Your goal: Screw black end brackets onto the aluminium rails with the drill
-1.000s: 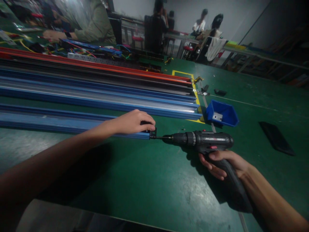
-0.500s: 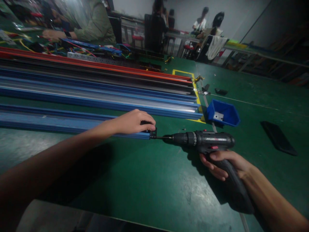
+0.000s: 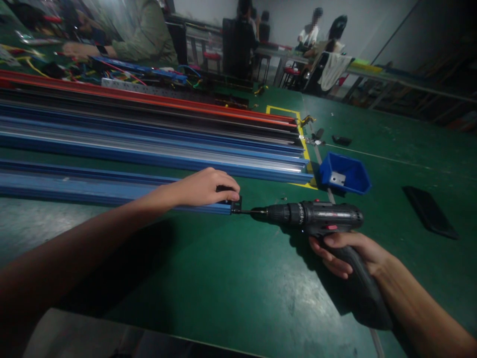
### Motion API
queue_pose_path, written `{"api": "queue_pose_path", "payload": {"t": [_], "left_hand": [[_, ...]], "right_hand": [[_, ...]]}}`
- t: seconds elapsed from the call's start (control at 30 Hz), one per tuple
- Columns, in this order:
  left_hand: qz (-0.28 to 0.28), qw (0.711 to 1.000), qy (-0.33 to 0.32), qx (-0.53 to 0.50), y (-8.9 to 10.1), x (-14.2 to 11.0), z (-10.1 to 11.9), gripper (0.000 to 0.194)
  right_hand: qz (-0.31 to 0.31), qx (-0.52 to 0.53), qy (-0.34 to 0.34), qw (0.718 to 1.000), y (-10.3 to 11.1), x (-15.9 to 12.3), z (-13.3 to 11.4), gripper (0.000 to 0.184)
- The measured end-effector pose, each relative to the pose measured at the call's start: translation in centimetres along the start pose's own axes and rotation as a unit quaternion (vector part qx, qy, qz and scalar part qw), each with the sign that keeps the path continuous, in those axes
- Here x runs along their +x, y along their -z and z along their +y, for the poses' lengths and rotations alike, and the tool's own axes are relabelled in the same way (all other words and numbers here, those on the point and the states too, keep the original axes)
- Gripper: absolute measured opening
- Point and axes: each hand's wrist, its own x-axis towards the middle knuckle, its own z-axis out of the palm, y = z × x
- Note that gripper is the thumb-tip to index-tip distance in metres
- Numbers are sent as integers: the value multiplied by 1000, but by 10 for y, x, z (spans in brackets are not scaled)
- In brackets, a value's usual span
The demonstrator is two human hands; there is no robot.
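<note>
Drill point(image 3: 328, 216) lined up with blue rail point(image 3: 112, 189)

Right hand point(image 3: 343, 253) gripping drill handle over table point(image 3: 231, 278), handle toward near edge. Bit point(image 3: 249, 212) at rail end; exact contact too small to tell. Left hand point(image 3: 204, 188) curled round black bracket point(image 3: 237, 203) on that same end. Rail runs roughly along near edge. Blue bin point(image 3: 354, 179), metal plate point(image 3: 337, 178) inside, farther from near edge than drill.

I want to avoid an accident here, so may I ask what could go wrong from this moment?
The left grip, on the black bracket at the end of the blue rail, is close to the bit; a slip could cause injury.
Only the right grip holds the drill, so it might tilt and the bit wander.
The small loose piece beside the drill could be knocked away.
</note>
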Motion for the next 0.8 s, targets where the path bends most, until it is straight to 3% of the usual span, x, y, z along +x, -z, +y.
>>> {"api": "queue_pose_path", "payload": {"t": [0.8], "left_hand": [[-3, 1000, 0, 14, 0, 1, 2, 29]], "right_hand": [[5, -2, -5, 1000, -7, 2, -3, 23]]}}
